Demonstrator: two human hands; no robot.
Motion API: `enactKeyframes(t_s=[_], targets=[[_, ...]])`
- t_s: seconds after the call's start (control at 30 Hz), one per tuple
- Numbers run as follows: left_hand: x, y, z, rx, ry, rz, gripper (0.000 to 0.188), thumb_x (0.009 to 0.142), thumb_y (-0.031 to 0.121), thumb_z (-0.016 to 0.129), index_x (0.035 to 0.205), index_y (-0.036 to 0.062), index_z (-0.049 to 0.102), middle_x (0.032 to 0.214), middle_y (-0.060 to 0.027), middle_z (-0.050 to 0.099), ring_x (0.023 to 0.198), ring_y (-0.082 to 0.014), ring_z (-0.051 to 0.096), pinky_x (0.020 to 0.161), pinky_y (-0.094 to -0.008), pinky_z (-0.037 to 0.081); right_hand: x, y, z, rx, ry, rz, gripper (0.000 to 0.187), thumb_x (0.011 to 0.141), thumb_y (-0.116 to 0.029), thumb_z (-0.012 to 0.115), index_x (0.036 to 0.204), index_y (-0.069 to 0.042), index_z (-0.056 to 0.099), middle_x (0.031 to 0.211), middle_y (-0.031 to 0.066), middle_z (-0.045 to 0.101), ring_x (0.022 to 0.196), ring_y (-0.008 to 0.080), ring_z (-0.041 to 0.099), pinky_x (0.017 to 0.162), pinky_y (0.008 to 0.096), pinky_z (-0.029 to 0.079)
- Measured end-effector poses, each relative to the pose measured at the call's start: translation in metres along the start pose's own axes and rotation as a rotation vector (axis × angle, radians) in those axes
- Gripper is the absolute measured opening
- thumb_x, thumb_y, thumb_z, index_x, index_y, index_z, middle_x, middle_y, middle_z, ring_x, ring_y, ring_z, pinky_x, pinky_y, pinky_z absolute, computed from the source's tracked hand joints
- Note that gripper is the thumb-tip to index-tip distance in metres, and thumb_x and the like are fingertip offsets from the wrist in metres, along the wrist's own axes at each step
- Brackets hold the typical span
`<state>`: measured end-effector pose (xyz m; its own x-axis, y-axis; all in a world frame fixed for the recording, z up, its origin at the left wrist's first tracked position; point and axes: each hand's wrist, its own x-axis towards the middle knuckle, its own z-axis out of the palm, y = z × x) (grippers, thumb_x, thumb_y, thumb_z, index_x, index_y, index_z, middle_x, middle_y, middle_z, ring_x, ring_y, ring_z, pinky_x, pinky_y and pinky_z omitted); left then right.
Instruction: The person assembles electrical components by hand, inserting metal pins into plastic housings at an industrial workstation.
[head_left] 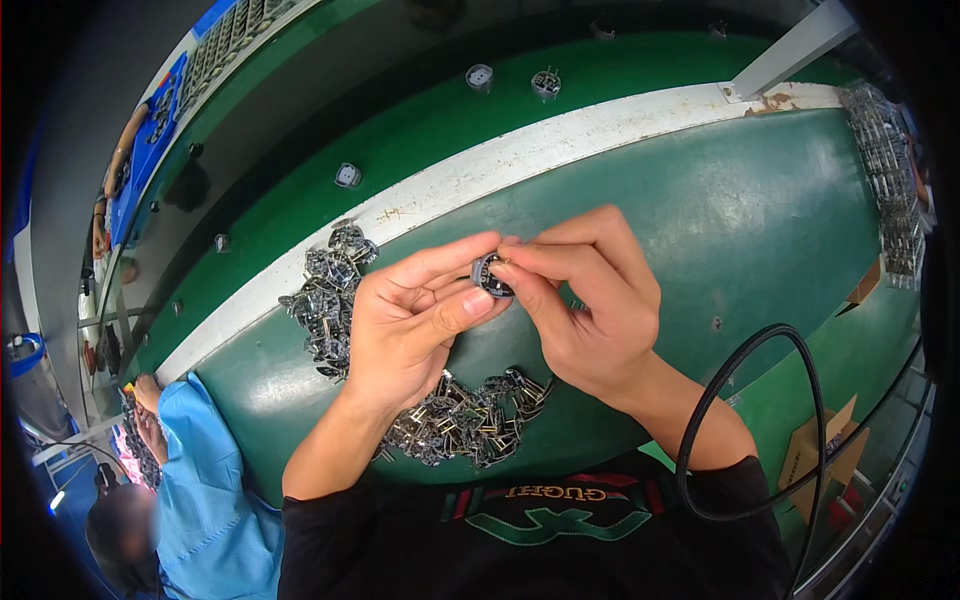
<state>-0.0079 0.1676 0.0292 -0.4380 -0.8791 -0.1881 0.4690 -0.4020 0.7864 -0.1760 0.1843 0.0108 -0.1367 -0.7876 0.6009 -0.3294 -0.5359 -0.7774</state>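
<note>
Between the thumb and fingers of my left hand is a small round grey housing with a dark circuit board inside it. My right hand closes in a pinch at the housing's right rim, thumb and forefinger on the board's edge. Whether those fingertips hold a separate small piece, I cannot tell. Left of my left hand lies a heap of small circuit assemblies with metal pins. A second heap of pinned assemblies sits below my wrists, near my body.
Beyond a white rail, a green belt carries several round housings. A metal post rises from the rail. Stacked parts stand at far right. A black cable loops beside my right forearm, near a cardboard box. A blue-sleeved co-worker is at left.
</note>
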Motion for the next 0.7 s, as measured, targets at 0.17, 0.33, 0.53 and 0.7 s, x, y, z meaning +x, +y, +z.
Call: enactKeyframes(t_s=[0.17,0.33,0.53,0.7], targets=[[0.009,0.007,-0.010,0.319,0.098,0.043,0.031,0.087,-0.005,0.066,0.118,-0.0057,0.064,0.109,-0.0182,0.070,0.097,-0.0230,0.070,0.084,-0.0328,0.061,0.015,0.007,-0.016,0.048,-0.285,0.003,0.022,0.081,0.001,0.068,0.102,-0.003,0.070,0.086,0.0073,0.060,0.066,0.0230,0.059,0.058,0.0337,0.048],[0.065,0.037,-0.009,0.928,0.256,0.178,0.024,0.085,0.001,0.070,0.109,-0.0052,0.071,0.096,-0.0112,0.072,0.089,-0.0169,0.069,0.083,-0.0275,0.053,0.043,0.015,-0.083,-0.081,-0.820,0.252,0.030,0.083,-0.006,0.065,0.112,-0.010,0.070,0.093,0.0074,0.063,0.076,0.0251,0.064,0.064,0.0371,0.050],[0.157,0.047,-0.045,1.383,0.261,0.228,0.024,0.082,0.012,0.074,0.104,0.0031,0.075,0.088,-0.0129,0.073,0.077,-0.0163,0.068,0.073,-0.0289,0.051,0.029,0.015,-0.073,-0.357,-1.169,0.181,0.025,0.074,-0.017,0.077,0.099,-0.012,0.072,0.091,0.0020,0.060,0.087,0.0247,0.064,0.071,0.0388,0.051],[0.174,0.034,-0.043,1.540,0.160,0.181,0.027,0.085,0.017,0.068,0.109,0.0054,0.073,0.101,-0.0143,0.068,0.085,-0.0222,0.065,0.078,-0.0325,0.050,0.021,0.014,-0.070,-0.372,-1.104,0.136,0.017,0.075,-0.017,0.076,0.088,-0.010,0.068,0.094,0.0035,0.057,0.098,0.0214,0.061,0.071,0.0369,0.053]])
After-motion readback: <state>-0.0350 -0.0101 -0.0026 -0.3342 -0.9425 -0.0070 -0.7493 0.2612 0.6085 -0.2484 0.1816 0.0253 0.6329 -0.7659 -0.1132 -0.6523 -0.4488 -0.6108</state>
